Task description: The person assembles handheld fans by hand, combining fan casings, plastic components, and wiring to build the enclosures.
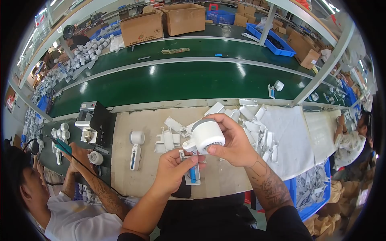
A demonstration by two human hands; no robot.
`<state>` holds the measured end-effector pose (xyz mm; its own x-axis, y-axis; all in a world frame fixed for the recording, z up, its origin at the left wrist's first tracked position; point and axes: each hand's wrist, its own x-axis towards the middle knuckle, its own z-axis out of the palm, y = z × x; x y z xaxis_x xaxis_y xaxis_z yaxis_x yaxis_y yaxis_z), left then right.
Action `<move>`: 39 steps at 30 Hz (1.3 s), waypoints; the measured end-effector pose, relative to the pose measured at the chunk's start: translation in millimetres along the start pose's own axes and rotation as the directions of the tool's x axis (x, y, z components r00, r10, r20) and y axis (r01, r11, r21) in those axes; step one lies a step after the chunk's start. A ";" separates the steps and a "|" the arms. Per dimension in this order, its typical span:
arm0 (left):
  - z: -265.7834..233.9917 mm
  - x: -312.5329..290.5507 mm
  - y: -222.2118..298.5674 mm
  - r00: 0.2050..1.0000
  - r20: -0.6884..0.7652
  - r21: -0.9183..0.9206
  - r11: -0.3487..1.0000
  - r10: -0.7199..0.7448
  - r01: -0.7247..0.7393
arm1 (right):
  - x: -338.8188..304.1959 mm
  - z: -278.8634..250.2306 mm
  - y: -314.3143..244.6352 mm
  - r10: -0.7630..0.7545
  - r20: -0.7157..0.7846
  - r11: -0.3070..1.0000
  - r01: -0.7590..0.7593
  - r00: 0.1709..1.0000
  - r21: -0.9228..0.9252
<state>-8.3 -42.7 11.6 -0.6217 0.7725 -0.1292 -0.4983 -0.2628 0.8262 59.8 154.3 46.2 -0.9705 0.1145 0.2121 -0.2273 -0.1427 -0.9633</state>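
In front of me is a white handheld fan with a grey-rimmed round head. My right hand grips that head, thumb on its vented face. Below it, my left hand pinches the open handle shell, where a blue cylindrical battery shows. Wires run between head and shell, partly hidden by my fingers. Another fan lies on the mat to the left, its handle open. Just beyond my left hand sit white plastic shell pieces.
A pile of white handle shells spreads to the right. Across the back runs a green conveyor. To my left, a co-worker holds a teal-handled tool beside a black machine. A blue bin of parts stands lower right.
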 end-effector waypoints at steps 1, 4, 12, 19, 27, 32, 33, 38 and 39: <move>0.8 0.6 -0.6 1.000 -0.004 0.011 1.000 0.007 -0.006 | 0.0 -0.4 -0.5 -0.001 0.001 1.000 0.001 1.000 0.000; 2.4 4.0 3.6 0.998 -0.028 0.029 0.998 -0.049 0.050 | -2.1 -6.4 -6.6 0.006 0.014 1.000 -0.005 1.000 -0.013; 10.5 -2.7 4.3 0.988 0.082 0.188 0.976 -0.130 0.113 | 28.2 -30.6 -37.7 0.478 0.328 0.874 -0.407 0.815 -0.265; 8.4 -8.9 2.2 0.995 0.062 0.241 0.968 -0.084 0.066 | 62.1 -26.4 -36.3 0.633 0.416 0.760 -0.425 0.653 -0.491; -59.6 -13.8 -5.2 0.987 -0.144 -0.032 0.997 0.072 -0.077 | 49.4 -0.1 22.8 0.086 -0.007 0.796 -0.073 0.996 -0.601; -99.7 -21.3 3.0 0.898 -0.347 0.286 0.942 0.270 -0.173 | -8.7 -13.0 103.8 -0.055 0.269 0.170 0.275 0.962 -0.946; -105.8 -22.8 7.5 0.894 -0.374 0.374 0.922 0.248 -0.099 | -12.4 -11.8 111.5 -0.041 0.247 0.088 0.249 0.968 -0.964; -103.7 -18.6 5.1 0.916 -0.375 -0.028 0.985 0.145 -0.168 | -3.9 -13.4 124.0 -0.022 0.226 -0.042 0.225 0.974 -0.973; -103.4 -20.0 5.2 0.909 -0.386 -0.022 0.983 0.160 -0.182 | 0.8 -10.0 116.9 -0.027 0.243 -0.039 0.242 0.970 -0.969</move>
<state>-61.0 -119.3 -38.3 -0.8775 0.4371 -0.1971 -0.3902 -0.4119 0.8235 33.3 147.5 -67.9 -0.9543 -0.1244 0.2718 -0.1488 0.9863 -0.0707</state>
